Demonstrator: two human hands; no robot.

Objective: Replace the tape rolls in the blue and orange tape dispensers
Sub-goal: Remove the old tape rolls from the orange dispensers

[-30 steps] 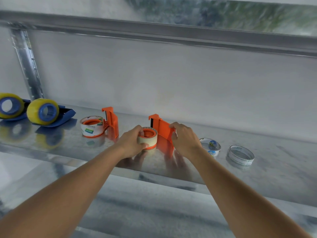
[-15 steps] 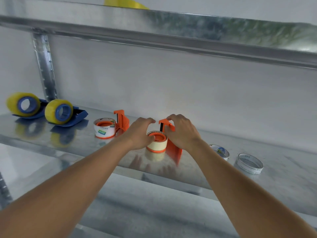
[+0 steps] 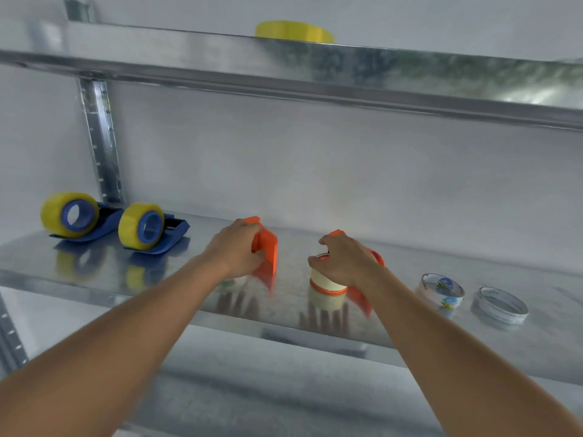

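— How many dispensers were on the shelf (image 3: 94, 279), and where did they sit from the hands?

— Four. Two blue dispensers, the far one (image 3: 71, 217) and the near one (image 3: 148, 228), each carrying a yellow roll, stood well out to the left of the left hand (image 3: 238, 252). Two orange ones were under the hands themselves.

— What was each hand doing?

— The left hand was clasped around the left orange dispenser (image 3: 266, 257), fingers wrapped over its upright plate. The roll of that one was hidden beneath the hand. The right hand (image 3: 345, 263) was curled over the top of the right orange dispenser (image 3: 362, 294), gripping it where the cream roll (image 3: 326, 287) sat on its orange hub, just below the palm.

— Any loose rolls?

— Two nearly spent rings lay to the right of the right hand: a clear one with blue print (image 3: 441, 290) just beside the wrist, and a second (image 3: 500, 305) further right. One yellow roll (image 3: 295, 31) rested on the upper shelf (image 3: 410, 70), above and between both hands.
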